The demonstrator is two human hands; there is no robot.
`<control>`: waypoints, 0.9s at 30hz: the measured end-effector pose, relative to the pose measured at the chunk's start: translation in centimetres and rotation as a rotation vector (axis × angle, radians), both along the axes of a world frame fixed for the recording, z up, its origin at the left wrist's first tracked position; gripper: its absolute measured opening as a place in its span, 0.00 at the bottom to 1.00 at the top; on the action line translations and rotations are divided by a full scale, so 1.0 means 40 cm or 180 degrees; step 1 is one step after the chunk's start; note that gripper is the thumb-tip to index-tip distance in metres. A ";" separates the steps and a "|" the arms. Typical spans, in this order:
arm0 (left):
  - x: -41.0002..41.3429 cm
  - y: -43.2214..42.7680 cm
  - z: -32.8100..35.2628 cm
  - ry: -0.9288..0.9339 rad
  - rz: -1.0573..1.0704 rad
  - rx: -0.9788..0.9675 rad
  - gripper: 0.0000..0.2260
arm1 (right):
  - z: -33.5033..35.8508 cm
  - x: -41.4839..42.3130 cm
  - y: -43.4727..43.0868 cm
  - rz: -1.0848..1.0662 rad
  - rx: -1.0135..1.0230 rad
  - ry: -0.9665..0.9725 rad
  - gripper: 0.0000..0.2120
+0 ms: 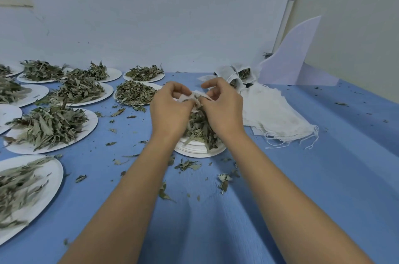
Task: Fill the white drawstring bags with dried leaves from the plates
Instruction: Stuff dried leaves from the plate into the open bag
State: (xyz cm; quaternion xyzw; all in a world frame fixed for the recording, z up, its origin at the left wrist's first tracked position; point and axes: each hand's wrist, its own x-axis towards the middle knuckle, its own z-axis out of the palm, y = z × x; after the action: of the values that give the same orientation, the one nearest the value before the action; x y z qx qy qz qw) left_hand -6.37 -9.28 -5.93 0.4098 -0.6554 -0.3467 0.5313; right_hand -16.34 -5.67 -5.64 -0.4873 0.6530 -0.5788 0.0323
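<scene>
The blue-covered table [302, 177] fills the frame, with white paper plates [91, 122] of dried green leaves [49, 127] spread across the left. A pile of flat, empty white drawstring bags [274, 112] lies right of centre. At centre, over a leaf-heaped plate, the left hand [170, 108] and right hand [222, 106] pinch the mouth of one small white cloth bag [190, 96], fingers curled on its rim. This looks like the stuffing step. Next, the mouth needs holding wide while more leaves are pushed in.

Matt blue cloth, faintly creased, covered the table [216, 209]; beside it lay white paper plates [90, 122], brittle dried leaves [49, 127], and thin gauzy fabric drawstring bags [272, 110] with frayed string
</scene>
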 end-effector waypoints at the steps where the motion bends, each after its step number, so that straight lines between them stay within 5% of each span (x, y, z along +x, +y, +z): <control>1: -0.007 0.007 -0.004 -0.0129 0.0128 -0.0174 0.10 | -0.004 0.002 -0.001 -0.0096 -0.0013 0.0232 0.13; 7: -0.013 0.005 -0.012 -0.0248 0.0414 -0.0331 0.11 | -0.005 0.016 -0.005 0.0097 -0.0042 0.0382 0.10; 11: 0.001 -0.015 0.002 0.0259 -0.0010 0.0425 0.02 | 0.008 -0.001 -0.007 0.0577 0.0139 -0.0789 0.05; 14: 0.007 -0.024 0.007 0.0499 -0.0224 0.0867 0.05 | 0.012 -0.015 -0.004 0.0847 0.0213 -0.1283 0.06; 21: 0.005 -0.017 0.007 0.0426 -0.0123 0.0656 0.07 | 0.006 -0.026 0.001 0.0680 0.0309 -0.0744 0.14; 27: 0.000 -0.018 -0.002 0.0114 -0.0022 0.0295 0.05 | 0.002 -0.028 -0.002 0.0126 0.0227 -0.0313 0.08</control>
State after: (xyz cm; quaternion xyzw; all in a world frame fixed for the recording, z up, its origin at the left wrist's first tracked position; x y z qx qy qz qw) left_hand -6.37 -9.98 -5.99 0.4255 -0.6305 -0.3858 0.5222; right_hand -17.46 -5.76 -5.55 -0.4697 0.6611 -0.5777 0.0931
